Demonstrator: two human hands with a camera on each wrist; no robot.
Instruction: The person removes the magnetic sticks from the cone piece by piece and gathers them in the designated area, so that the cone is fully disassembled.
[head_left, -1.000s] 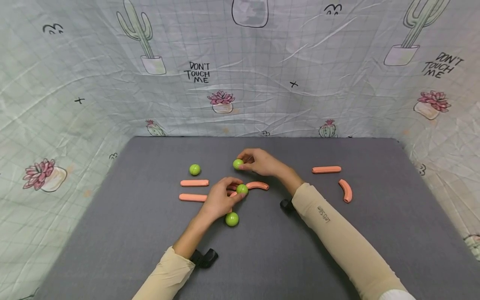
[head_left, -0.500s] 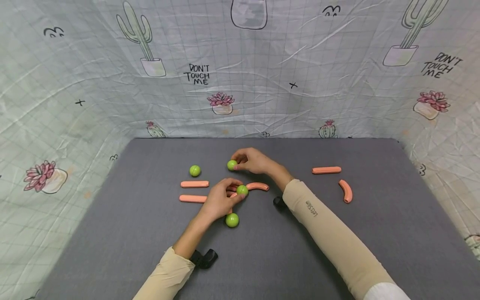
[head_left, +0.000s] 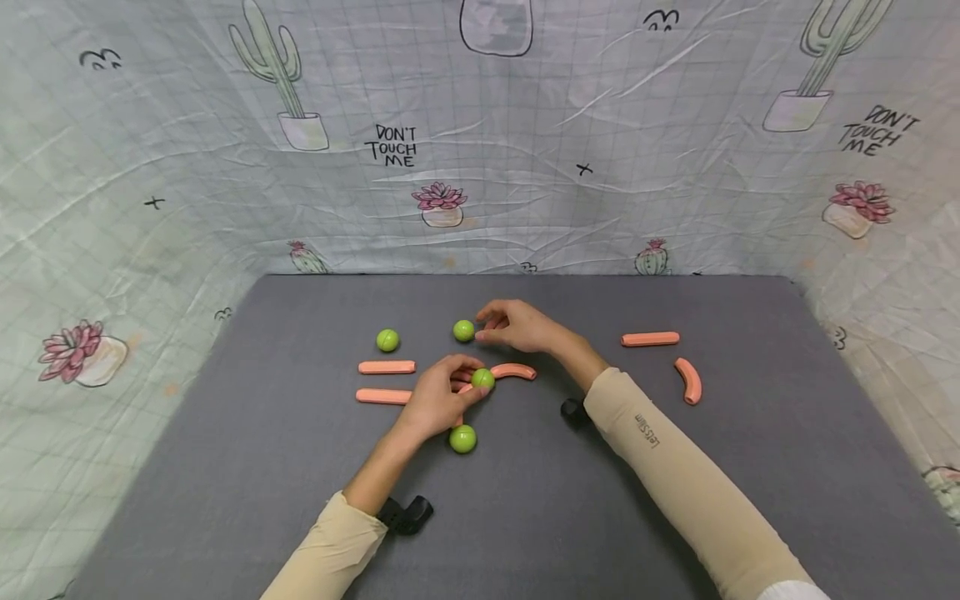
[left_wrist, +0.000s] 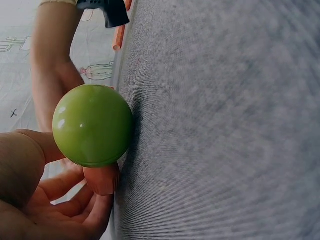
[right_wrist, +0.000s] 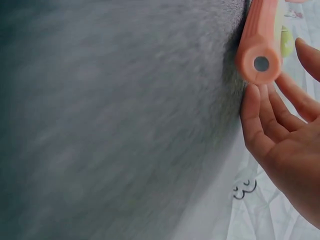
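The right hand (head_left: 517,325) has just let go of a green ball (head_left: 463,331): half a second ago its thumb and fingers were around it, and now I see a small gap between them. If I take the left hand (head_left: 437,398) as the middle of a clock, with the printed cloth (head_left: 525,225) behind the table (head_left: 540,508) at twelve, this ball rests by itself between twelve and one, and the right hand hangs between one and two. Its thumb and fingers are parted, softly bent, and they hold nothing. The ball has kept its place since the release, so I judge that this placing is finished and the right hand is free. The left hand has not changed; its thumb and fingers still curve around a second ball (head_left: 483,379), at two o'clock. How firmly it holds, I cannot tell, because from the left wrist a ball in front hides the tip of the thumb. A curved orange piece (head_left: 516,371) reaches away from there towards three. A third ball (head_left: 462,439) sits at five, just beside the left hand, and a fourth ball (head_left: 387,340) lies between ten and eleven. Below that one are two straight pieces, the upper piece (head_left: 386,367) at ten and the lower piece (head_left: 382,396) at nine. None of these has moved, so the arrangement looks steady to me.
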